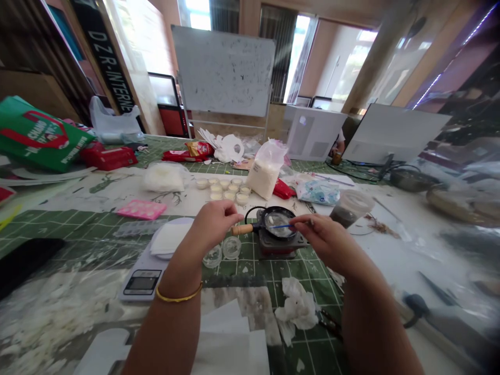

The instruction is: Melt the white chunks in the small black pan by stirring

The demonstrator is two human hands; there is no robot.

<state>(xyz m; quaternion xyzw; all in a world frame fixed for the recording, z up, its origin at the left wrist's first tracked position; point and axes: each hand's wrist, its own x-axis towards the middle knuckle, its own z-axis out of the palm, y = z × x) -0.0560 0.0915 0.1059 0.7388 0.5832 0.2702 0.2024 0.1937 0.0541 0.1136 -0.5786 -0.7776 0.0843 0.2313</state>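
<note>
A small black pan (278,221) with a wooden handle (242,229) sits on a small hot plate (277,247), with pale bits and cloudy liquid inside. My right hand (324,234) pinches a thin blue stick (279,226), its far end in the pan. My left hand (214,221) is beside the wooden handle, thumb and fingers drawn together; whether anything is between the fingertips cannot be seen. Below it stand two small glass jars (232,247). Left of these, a kitchen scale (141,284) carries a stack of white sheets (170,238).
Several small cups of cream-coloured material (229,195) stand behind the pan beside a bag of white granules (263,174). A pink mould (142,209) lies left. Crumpled tissue (297,307) is in front. A plastic cup of dark contents (349,208) stands right.
</note>
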